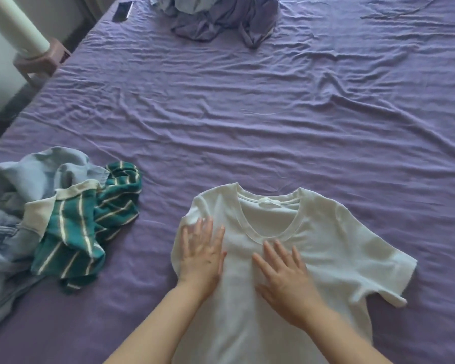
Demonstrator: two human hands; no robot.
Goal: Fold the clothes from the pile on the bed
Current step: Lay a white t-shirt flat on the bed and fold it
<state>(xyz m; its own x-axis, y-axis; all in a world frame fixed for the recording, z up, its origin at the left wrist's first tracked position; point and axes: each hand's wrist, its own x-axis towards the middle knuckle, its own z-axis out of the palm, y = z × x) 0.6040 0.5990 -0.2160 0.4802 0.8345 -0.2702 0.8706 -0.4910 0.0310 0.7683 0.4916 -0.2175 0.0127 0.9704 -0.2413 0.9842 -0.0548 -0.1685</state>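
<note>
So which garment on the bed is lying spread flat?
The white T-shirt under both hands; the green striped shirt and other clothes lie crumpled.

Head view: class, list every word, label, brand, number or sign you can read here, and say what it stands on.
None can be read.
white T-shirt: its neck label is too small and blurred to show any text.
green striped shirt: no print is visible.
dark flat object at the far bed edge: nothing is legible.

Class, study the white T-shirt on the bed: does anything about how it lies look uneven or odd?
Yes. On the white T-shirt, the left sleeve is already folded in under the left hand, while the right sleeve sticks out, crumpled.
</note>
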